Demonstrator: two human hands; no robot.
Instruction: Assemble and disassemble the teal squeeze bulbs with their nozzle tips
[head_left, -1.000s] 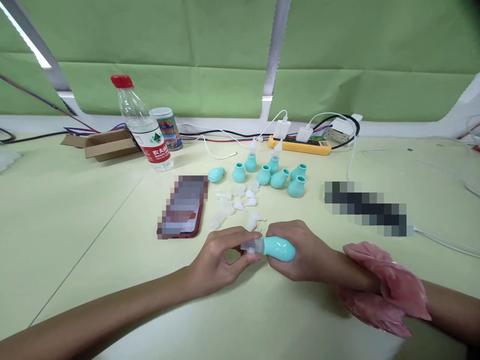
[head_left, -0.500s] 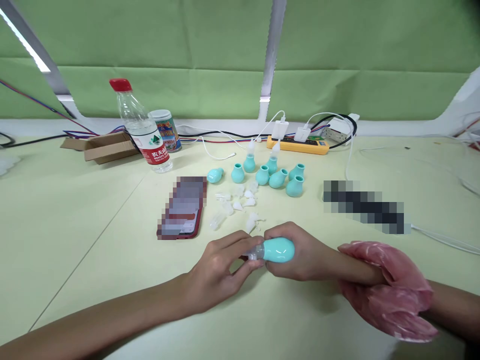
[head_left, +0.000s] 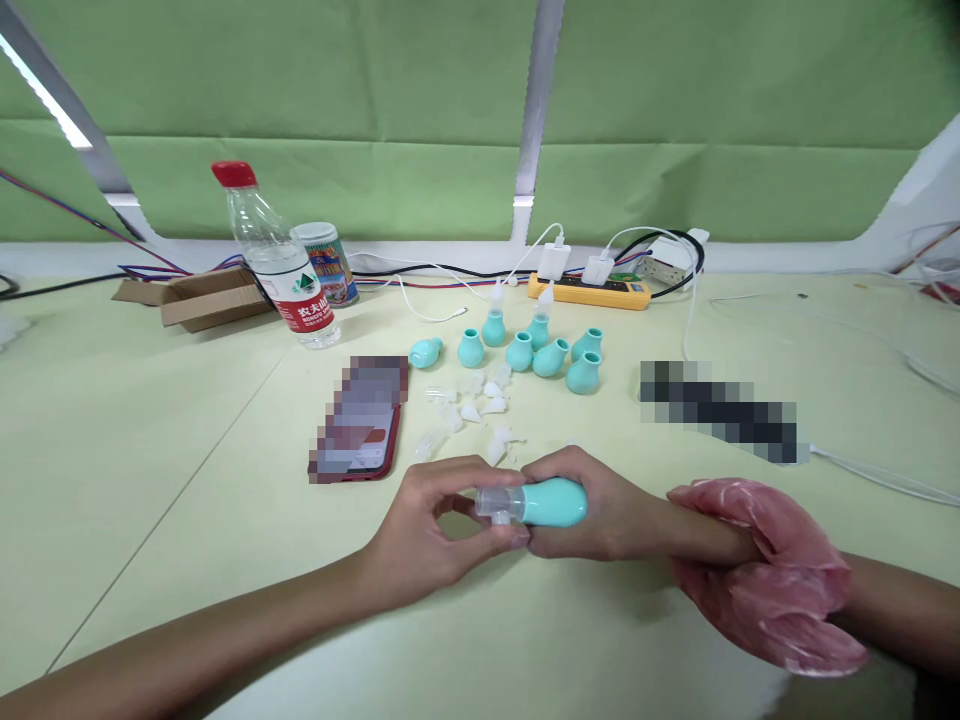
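Note:
In the middle foreground, my right hand is wrapped round a turquoise rubber squeeze bulb, which lies on its side with its neck to the left. A clear plastic tube piece with a short side stub sits at the neck. The thumb and fingers of my left hand close round this piece, near the joint. Just beyond lie loose clear tubes and small white plastic tips. Several open-necked turquoise bulbs stand or lean behind them, two bearing clear nozzles.
A phone lies left of the parts, with a water bottle, a can and an open cardboard box behind. An orange power strip with cables is at the back. A pink plastic sleeve hangs round my right forearm.
My left fingers have opened slightly and shifted, so more of the clear tube piece shows. My right hand keeps its hold on the bulb. The view has shifted slightly.

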